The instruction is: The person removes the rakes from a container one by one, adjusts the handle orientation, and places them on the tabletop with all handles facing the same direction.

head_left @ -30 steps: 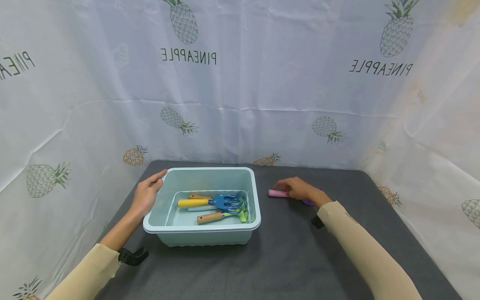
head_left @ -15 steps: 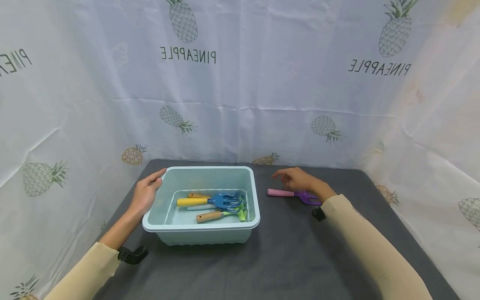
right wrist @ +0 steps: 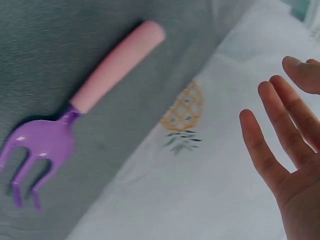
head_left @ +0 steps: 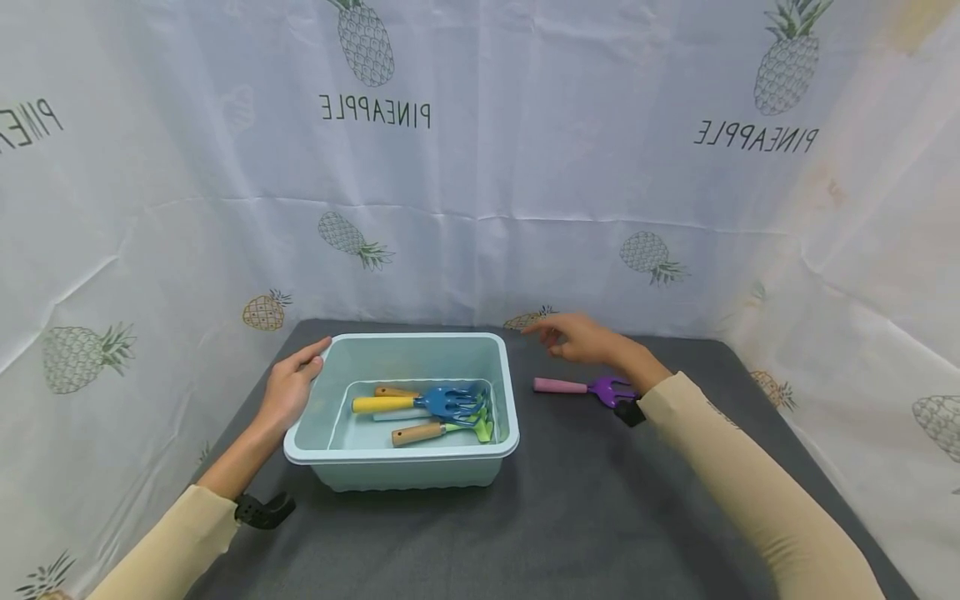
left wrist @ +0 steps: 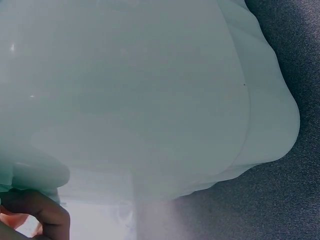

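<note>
A pale blue-green plastic basin (head_left: pixel 401 456) stands on the dark table. My left hand (head_left: pixel 288 387) grips its left rim, thumb over the top; in the left wrist view the curled fingers (left wrist: pixel 52 215) show beside the basin's outer wall (left wrist: pixel 150 100). My right hand (head_left: pixel 579 337) is raised above the table right of the basin and holds nothing. In the right wrist view its fingers are spread and mostly straight. Below it lies a purple hand fork (head_left: pixel 611 389) with a pink handle, apart from the hand.
In the basin lie a blue hand rake (head_left: pixel 446 402) with a yellow handle, a green tool (head_left: pixel 483 427) with a wooden handle, and another wooden handle (head_left: pixel 393 392). A white pineapple-print curtain (head_left: pixel 480 167) encloses the table's back and sides.
My right hand has let go of the hand fork's pink handle and lifted up and slightly left. The fork stays on the table. My left hand and the basin have not moved.
</note>
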### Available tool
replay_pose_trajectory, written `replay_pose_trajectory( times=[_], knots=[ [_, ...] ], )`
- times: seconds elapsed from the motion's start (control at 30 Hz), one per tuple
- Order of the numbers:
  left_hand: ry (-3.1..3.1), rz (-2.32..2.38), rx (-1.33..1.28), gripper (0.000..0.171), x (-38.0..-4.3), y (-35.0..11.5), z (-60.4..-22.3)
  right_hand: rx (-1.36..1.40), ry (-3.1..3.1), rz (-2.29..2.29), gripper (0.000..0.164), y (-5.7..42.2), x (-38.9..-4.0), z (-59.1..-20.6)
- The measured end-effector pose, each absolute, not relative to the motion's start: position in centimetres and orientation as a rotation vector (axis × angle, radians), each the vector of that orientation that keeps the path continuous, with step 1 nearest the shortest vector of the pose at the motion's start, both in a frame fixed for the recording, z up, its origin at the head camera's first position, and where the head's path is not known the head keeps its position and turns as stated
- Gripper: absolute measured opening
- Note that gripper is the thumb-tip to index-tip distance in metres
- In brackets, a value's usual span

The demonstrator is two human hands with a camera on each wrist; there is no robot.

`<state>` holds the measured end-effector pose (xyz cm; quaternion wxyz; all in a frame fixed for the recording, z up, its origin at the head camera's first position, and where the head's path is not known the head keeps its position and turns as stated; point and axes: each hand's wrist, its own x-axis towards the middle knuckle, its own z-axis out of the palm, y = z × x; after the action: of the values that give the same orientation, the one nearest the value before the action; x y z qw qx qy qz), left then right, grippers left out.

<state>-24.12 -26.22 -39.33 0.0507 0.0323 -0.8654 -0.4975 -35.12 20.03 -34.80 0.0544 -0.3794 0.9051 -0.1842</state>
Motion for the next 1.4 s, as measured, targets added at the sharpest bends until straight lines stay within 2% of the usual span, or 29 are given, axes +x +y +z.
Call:
replay_pose_trajectory(
  times=[0.33,0.73,1.07,1.4],
  knots=[
    [-2.629,-1.527,0.092,0.05,-24.1,-26.3,-39.2,-1.302,2.753,-0.56,0.052,16.7,-34.0,-31.1],
    [-2.621,-1.537,0.092,0.049,-23.9,-26.4,-39.3,-1.429,2.625,-0.504,0.049,10.1,-32.7,-28.2],
    [-2.615,-1.528,0.072,0.049,-24.0,-26.5,-39.3,-1.531,2.564,-0.475,0.049,4.3,-33.0,-29.3],
    [-2.614,-1.517,0.044,0.049,-23.9,-26.5,-39.3,-1.473,2.45,-0.49,0.049,-0.5,-33.1,-32.5]
  ],
)
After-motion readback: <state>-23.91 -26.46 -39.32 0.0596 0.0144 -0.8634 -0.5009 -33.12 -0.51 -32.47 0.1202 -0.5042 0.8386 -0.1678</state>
